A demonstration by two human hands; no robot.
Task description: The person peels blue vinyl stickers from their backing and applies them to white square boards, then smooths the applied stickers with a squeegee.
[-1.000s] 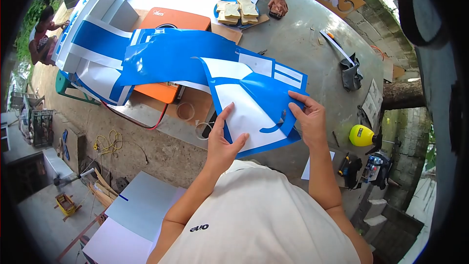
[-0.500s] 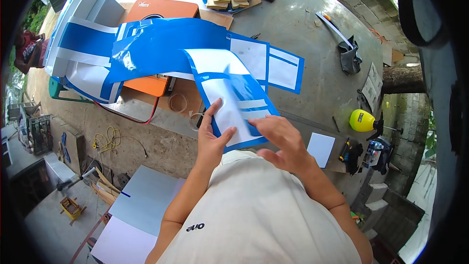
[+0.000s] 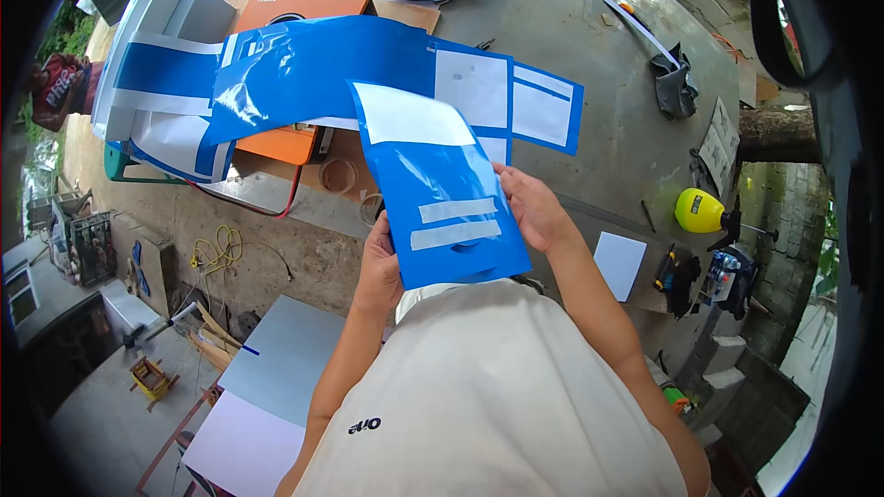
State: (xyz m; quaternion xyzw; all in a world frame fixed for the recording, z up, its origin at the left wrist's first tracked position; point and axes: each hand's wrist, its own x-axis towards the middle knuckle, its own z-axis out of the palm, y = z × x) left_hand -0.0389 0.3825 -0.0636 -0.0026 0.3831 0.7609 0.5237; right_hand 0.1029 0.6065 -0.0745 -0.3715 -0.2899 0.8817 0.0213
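Both hands hold a blue sheet (image 3: 448,207) up in front of the chest, above the near edge of the grey worktop (image 3: 589,64). The left hand (image 3: 379,262) grips its left edge, the right hand (image 3: 532,210) its right edge, fingers clenched on the sheet. Two white strips cross its lower half.
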